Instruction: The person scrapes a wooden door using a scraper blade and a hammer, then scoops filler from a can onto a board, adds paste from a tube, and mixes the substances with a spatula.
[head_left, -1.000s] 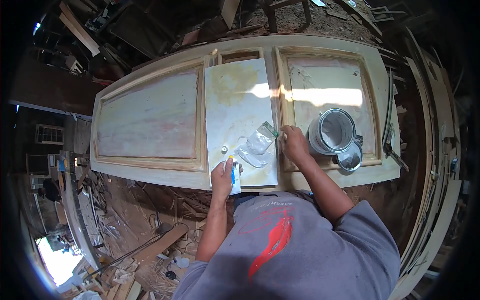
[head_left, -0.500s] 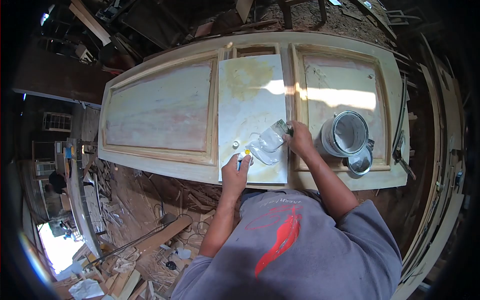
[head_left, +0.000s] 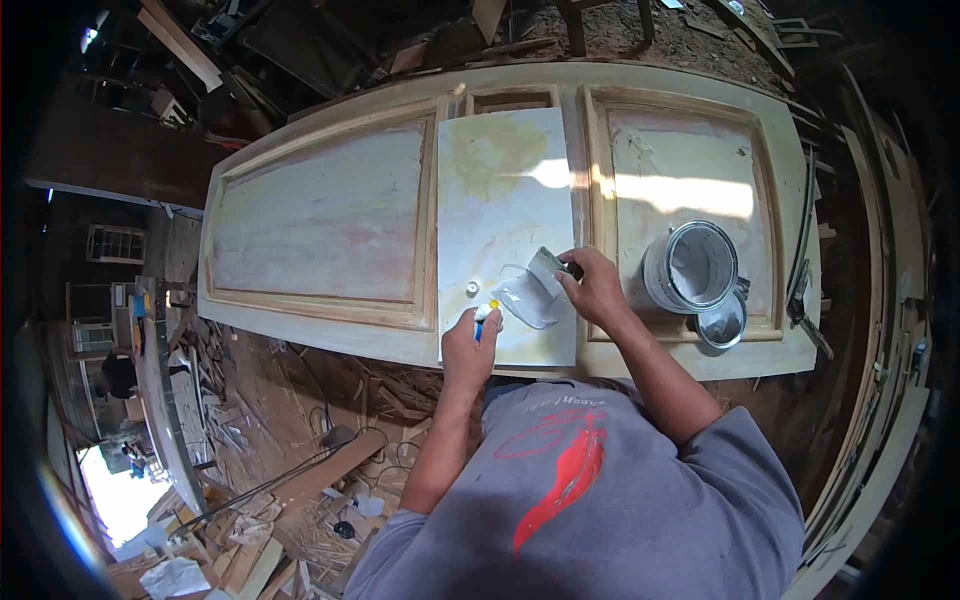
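Note:
My left hand (head_left: 468,345) is closed around a small tube (head_left: 481,325) in white and blue, its yellow tip (head_left: 494,304) pointing at the paste. In my right hand (head_left: 594,285) is a putty knife (head_left: 545,263), gripped at its handle end, with the blade tilted up at the edge of the paste. The pale grey-white paste (head_left: 527,298) lies spread on a white board (head_left: 508,215). A little white cap (head_left: 472,288) rests on that board, left of the paste and just above my left hand.
Beneath the board lies a panelled wooden door (head_left: 320,318). To the right stand an open can (head_left: 690,268) of pale filler and its round lid (head_left: 722,324). Long planks (head_left: 880,250) lean at the right. Wood scraps (head_left: 245,550) and a cable (head_left: 270,485) cover the floor.
The putty knife has swung from lying nearly flat over the paste to a steeper tilt, slightly farther up the board. My left hand and the tube have barely moved.

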